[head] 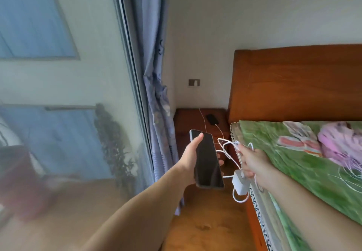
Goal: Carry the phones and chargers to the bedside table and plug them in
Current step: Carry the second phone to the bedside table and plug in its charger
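My left hand (pixel 191 156) grips a dark phone (pixel 207 160), screen up, held out in front of me. My right hand (pixel 252 160) holds a white charger: its block (pixel 240 183) hangs under my fingers and its cable (pixel 227 147) loops loosely between the two hands. Ahead stands the wooden bedside table (pixel 188 119) in the corner. A second black phone (pixel 212 119) lies on its top with a white cable (pixel 203 119) plugged into it; the cable runs up toward the wall. A wall socket (pixel 194 82) sits above the table.
A bed with a green patterned cover (pixel 293 162) and wooden headboard (pixel 293 86) fills the right side. Blue curtains (pixel 156 94) and a sliding glass door (pixel 68 94) line the left. A narrow strip of wooden floor (pixel 205 221) leads to the table.
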Demonstrator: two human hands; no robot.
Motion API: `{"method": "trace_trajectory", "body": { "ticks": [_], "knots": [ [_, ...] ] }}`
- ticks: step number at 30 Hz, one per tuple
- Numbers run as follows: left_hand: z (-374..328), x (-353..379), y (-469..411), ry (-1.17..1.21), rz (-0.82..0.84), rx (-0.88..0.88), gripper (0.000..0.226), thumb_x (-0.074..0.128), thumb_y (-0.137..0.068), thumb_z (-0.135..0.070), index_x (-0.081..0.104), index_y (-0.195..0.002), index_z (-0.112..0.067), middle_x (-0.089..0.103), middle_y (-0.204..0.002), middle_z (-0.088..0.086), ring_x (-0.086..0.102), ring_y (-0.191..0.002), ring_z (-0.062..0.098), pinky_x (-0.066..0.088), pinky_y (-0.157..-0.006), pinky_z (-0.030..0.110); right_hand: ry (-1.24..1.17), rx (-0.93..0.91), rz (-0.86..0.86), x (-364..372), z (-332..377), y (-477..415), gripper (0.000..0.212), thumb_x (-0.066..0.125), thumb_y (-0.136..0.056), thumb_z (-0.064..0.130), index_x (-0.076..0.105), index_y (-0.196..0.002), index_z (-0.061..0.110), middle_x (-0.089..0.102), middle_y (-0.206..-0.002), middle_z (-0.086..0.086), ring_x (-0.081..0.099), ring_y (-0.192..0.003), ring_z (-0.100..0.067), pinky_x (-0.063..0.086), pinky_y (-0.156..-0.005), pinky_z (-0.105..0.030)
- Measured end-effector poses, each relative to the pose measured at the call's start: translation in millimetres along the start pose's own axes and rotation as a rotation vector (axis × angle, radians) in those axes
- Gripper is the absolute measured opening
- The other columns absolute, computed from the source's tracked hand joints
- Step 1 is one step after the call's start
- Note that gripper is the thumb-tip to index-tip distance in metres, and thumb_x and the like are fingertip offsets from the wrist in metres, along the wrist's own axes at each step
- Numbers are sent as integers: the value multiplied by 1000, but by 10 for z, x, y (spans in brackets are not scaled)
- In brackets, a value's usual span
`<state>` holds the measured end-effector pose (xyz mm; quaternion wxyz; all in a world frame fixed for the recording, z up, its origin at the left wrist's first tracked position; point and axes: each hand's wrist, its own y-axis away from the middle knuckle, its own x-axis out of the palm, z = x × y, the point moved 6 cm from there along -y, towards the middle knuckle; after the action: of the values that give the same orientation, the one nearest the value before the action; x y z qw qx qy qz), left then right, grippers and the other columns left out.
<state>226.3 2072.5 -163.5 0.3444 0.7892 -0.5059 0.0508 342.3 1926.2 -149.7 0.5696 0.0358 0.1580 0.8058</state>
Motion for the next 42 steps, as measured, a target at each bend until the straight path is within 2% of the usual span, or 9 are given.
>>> {"method": "trace_trajectory", "body": {
  "ticks": [6, 15, 20, 22, 25, 27, 32, 38, 42],
  "knots": [
    [-682, -65, -1400, 70, -74, 6, 80, 72, -64, -68, 68, -118, -9, 73, -109, 19, 71, -97, 35, 55, -87, 52, 33, 29, 49, 300, 301, -1672, 21, 58, -91, 34, 65, -85, 15, 34, -53, 1, 28, -39, -13, 22, -41, -22],
    [-1780, -423, -3178, 119, -143, 50, 80, 65, -71, -68, 62, -125, -10, 71, -115, 17, 69, -102, 36, 44, -102, 58, -31, 102, 107, 695, 992, -3640, 26, 59, -92, 35, 58, -72, 19, 32, -45, 4, 26, -23, -4, 20, -30, -13],
    [-2289, -688, -4368, 159, -90, 26, 81, 70, -66, -65, 64, -123, -8, 68, -120, 19, 67, -103, 36, 42, -104, 56, -8, 120, 84, 1197, 1178, -4827, 27, 61, -90, 39, 59, -78, 15, 33, -33, 8, 27, -25, -5, 21, -31, -19],
    [-2543, -792, -4946, 160, -57, 41, 76, 73, -61, -63, 72, -111, -6, 69, -117, 21, 69, -96, 36, 50, -96, 53, -34, 151, 80, 1490, 1193, -5372, 24, 62, -90, 37, 61, -83, 14, 32, -38, 6, 26, -26, -6, 20, -29, -20],
    [-2896, -916, -5707, 149, -25, 17, 66, 72, -59, -68, 79, -92, -11, 74, -100, 19, 73, -87, 35, 60, -69, 48, -31, 203, 133, 1893, 1232, -6075, 22, 61, -91, 36, 61, -87, 14, 32, -45, 3, 26, -30, -7, 22, -31, -22],
    [-3056, -1002, -6068, 175, -34, -4, 68, 69, -60, -71, 78, -98, -15, 74, -104, 18, 72, -94, 35, 59, -70, 48, 13, 231, 177, 2083, 1289, -6383, 22, 61, -91, 35, 61, -92, 13, 33, -49, 0, 26, -36, -9, 23, -37, -23],
    [-3558, -1045, -6786, 199, 19, 11, 90, 59, -66, -79, 62, -125, -11, 65, -117, 20, 65, -103, 37, 50, -94, 57, 148, 187, 248, 2352, 1617, -7047, 25, 61, -90, 33, 61, -94, 9, 42, -59, -4, 32, -47, -13, 28, -45, -25],
    [-4004, -1014, -7231, 309, 35, 43, 95, 61, -66, -79, 58, -129, -9, 65, -114, 19, 66, -99, 34, 50, -92, 55, 283, 132, 393, 2581, 1856, -7742, 31, 62, -89, 35, 61, -94, 4, 40, -58, -5, 32, -46, -14, 30, -46, -24],
    [-4150, -1052, -7386, 270, 27, -15, 101, 67, -59, -79, 56, -133, -9, 65, -112, 19, 65, -99, 35, 49, -91, 54, 388, 105, 531, 2775, 2003, -8024, 29, 66, -86, 34, 63, -80, 7, 42, -48, -1, 34, -37, -10, 32, -41, -20]
  ]
}}
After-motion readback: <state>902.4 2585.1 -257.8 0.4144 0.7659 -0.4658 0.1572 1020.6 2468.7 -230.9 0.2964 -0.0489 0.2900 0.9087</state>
